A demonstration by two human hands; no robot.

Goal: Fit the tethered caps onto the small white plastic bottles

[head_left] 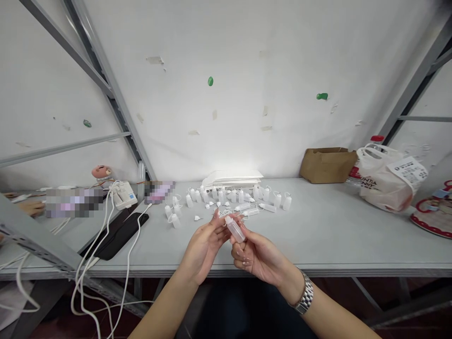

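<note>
A small translucent plastic squeeze bottle point(236, 230) is tilted over the table's front part, its neck pointing up and to the left. Closed around its lower end is my right hand point(256, 256), thumb along the side. My left hand point(208, 242) is beside the neck, thumb raised and fingers reaching behind the bottle; whether they touch it I cannot tell. Just beyond my hands lie several loose white caps point(197, 218) and bottles on their sides point(268, 207). Further back, several similar bottles stand upright point(241, 196), some with strap caps.
White flat packets point(233, 179) lie by the wall. At right are a brown paper bag point(328, 165), a plastic carrier bag point(384, 181) and a red-trimmed item point(432, 219). At left are a black case point(122, 235), white cables point(106, 230), a power strip point(124, 195) and another person's hand point(31, 207).
</note>
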